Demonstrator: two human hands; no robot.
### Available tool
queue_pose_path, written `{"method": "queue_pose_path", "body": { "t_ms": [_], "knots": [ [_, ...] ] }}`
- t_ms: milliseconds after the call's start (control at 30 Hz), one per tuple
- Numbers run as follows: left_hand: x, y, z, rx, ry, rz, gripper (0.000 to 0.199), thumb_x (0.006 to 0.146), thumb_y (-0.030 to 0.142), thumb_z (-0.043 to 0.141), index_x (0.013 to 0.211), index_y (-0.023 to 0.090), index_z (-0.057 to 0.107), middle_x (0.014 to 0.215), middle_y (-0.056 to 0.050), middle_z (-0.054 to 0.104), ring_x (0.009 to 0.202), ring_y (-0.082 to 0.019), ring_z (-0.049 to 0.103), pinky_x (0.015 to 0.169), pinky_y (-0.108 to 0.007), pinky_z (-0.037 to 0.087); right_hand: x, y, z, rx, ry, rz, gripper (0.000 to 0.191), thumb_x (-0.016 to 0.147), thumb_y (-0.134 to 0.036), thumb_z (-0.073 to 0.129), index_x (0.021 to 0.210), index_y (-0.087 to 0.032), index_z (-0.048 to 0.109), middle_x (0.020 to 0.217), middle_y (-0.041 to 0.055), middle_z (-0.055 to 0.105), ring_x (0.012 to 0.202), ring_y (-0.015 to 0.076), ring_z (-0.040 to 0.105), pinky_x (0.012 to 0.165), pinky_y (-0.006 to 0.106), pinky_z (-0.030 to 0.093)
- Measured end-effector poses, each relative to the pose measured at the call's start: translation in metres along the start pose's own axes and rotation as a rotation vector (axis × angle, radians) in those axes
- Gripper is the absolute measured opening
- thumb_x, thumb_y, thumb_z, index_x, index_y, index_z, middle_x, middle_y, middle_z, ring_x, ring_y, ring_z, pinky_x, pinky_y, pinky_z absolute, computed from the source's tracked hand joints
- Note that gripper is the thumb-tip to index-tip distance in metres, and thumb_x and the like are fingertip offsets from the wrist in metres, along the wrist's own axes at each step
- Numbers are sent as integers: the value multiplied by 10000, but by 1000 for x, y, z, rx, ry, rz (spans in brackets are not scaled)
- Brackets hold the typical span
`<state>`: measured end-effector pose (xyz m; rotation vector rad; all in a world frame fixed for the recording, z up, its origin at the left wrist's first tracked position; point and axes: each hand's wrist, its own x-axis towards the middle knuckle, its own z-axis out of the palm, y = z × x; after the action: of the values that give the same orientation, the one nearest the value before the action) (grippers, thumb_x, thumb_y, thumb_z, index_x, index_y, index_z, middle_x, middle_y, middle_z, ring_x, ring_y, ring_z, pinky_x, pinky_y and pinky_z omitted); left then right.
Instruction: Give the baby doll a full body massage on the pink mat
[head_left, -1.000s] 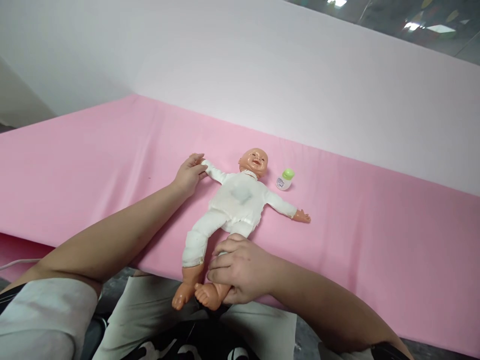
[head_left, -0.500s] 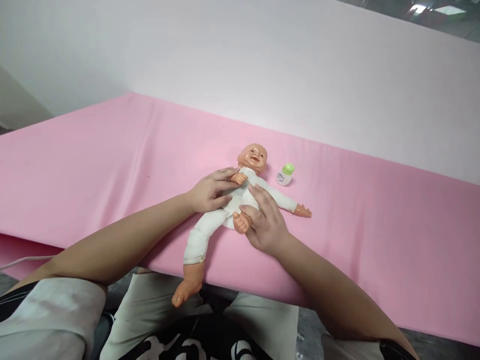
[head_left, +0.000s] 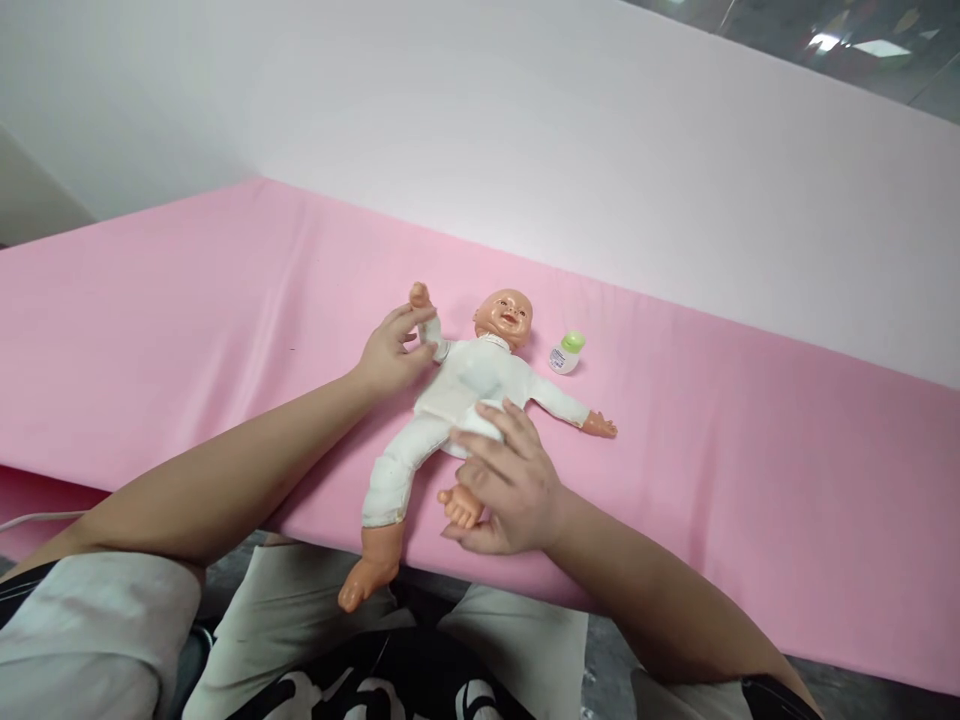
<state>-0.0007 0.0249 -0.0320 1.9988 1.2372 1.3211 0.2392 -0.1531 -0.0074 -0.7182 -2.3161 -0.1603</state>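
A baby doll [head_left: 469, 378] with a white cloth body and bare plastic head, hands and feet lies face up on the pink cloth. My left hand [head_left: 397, 350] grips its raised arm at the left, fingers and thumb around the white sleeve. My right hand [head_left: 510, 480] is around the doll's bent leg, whose plastic foot [head_left: 460, 507] pokes out by my thumb. The doll's other leg [head_left: 390, 490] stretches toward me, its foot past the table edge. Its other arm [head_left: 559, 400] lies out to the right.
A small bottle [head_left: 566, 353] with a green cap stands right of the doll's head. Pink cloth [head_left: 750, 450] covers the table, and a pale wall [head_left: 450, 120] rises behind it. A white cable [head_left: 45, 518] runs at the left edge.
My left hand has moved the doll's arm from its chest up and out to the left. My right hand has brought the bent leg down toward me.
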Motion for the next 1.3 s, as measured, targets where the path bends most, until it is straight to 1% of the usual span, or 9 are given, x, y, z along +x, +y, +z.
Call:
{"method": "queue_pose_path", "body": {
  "t_ms": [167,267,400,533,633,800,1000,1167,1300],
  "knots": [
    [17,-35,-1,-186,246,-482,821,758,234,757,1531,340,502,1512,-115,563,1047,-287,747,840,-439,671,-6,-21,24,283,-61,-222,509,870,-730,677,924,-224,673,1018,66,789,1184,254,707,1219,484,420],
    [20,-45,-2,-248,264,-548,879,759,224,753,1576,328,446,1504,-145,552,956,-267,758,765,-429,675,-9,-28,35,345,-203,-188,487,916,-687,628,870,-203,647,852,46,747,918,198,735,1072,407,528],
    [14,-33,-4,-110,159,-364,993,782,273,764,1669,351,324,1608,-133,503,1137,-310,731,909,-446,640,-9,-29,36,315,-233,-200,435,931,-629,613,821,-208,625,790,29,716,833,187,712,967,395,553],
    [3,-13,-3,-34,6,-9,1133,820,366,754,1734,330,86,1776,-143,238,1375,-368,603,1020,-487,597,-7,-27,23,281,40,-238,478,878,-704,663,854,-226,643,978,57,785,1047,221,727,1022,418,536],
    [-4,-4,1,39,-120,274,1180,860,440,738,1738,270,-33,1776,-176,220,1506,-394,474,1133,-535,524,-3,-25,10,162,147,-178,387,871,-631,699,876,-247,654,1129,50,793,1221,262,679,1152,483,475],
    [-11,6,8,272,-343,563,892,962,435,628,1720,192,226,1697,-192,402,1562,-381,404,1279,-571,352,5,-9,1,-78,122,11,466,850,-566,715,1183,-241,693,1406,128,697,1428,368,535,1193,573,437],
    [-13,10,12,341,-447,548,656,1002,421,544,1622,221,468,1671,-126,468,1596,-348,352,1318,-558,291,8,38,6,24,76,267,427,901,-508,692,1209,-214,655,1460,176,630,1456,371,528,1230,638,410],
    [-11,13,10,240,-295,393,588,1011,477,549,1529,202,579,1529,-132,623,1444,-323,553,1239,-512,420,9,39,2,26,124,162,485,877,-541,732,1223,-211,651,1407,169,671,1455,386,524,1178,618,465],
    [-5,14,7,73,-98,74,500,987,490,591,1410,234,664,1333,-81,742,1234,-302,676,1119,-456,513,10,11,-4,80,104,-30,555,794,-668,797,1121,-233,686,1243,102,777,1384,388,576,1119,577,477]
  ]
}}
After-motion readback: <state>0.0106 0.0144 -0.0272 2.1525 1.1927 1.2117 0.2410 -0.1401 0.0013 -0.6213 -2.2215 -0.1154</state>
